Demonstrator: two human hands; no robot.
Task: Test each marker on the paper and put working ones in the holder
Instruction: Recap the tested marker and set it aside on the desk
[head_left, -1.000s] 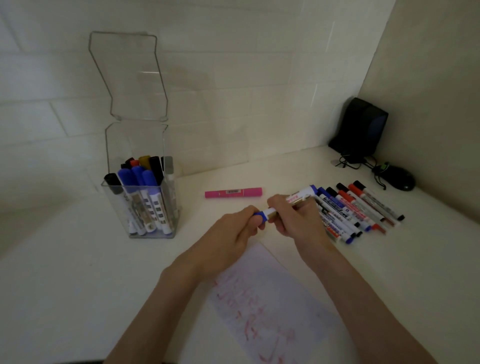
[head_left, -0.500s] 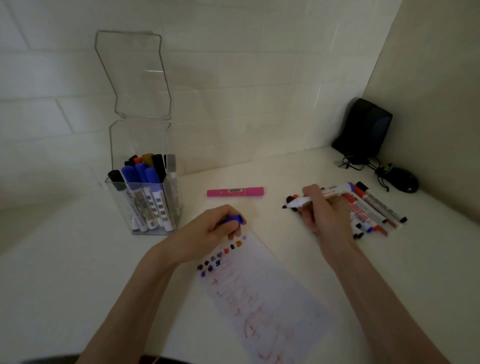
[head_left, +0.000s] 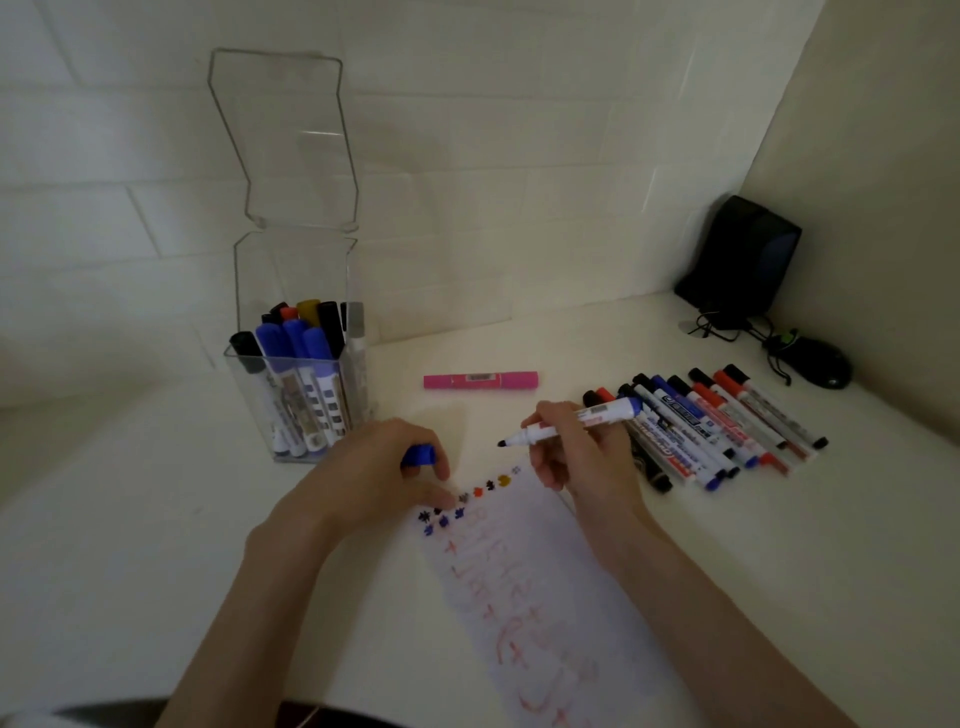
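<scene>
My right hand (head_left: 582, 452) grips an uncapped white marker (head_left: 597, 415) with a blue end, its dark tip pointing left just above the top edge of the paper (head_left: 540, 587). My left hand (head_left: 379, 478) holds the blue cap (head_left: 418, 455) and rests its fingers on the paper's top left corner, beside a row of small coloured test marks. The clear holder (head_left: 301, 374), lid up, stands at the left with several capped markers inside. A row of several untested markers (head_left: 727, 421) lies to the right of my right hand.
A pink highlighter (head_left: 480, 380) lies on the white desk behind my hands. A black box (head_left: 737, 260) with a cable and a black mouse (head_left: 821, 361) sit in the far right corner, next to the wall.
The cap has come off the marker. My left hand carried it down to the paper's corner; my right hand swung the marker tip toward the paper's top edge.
</scene>
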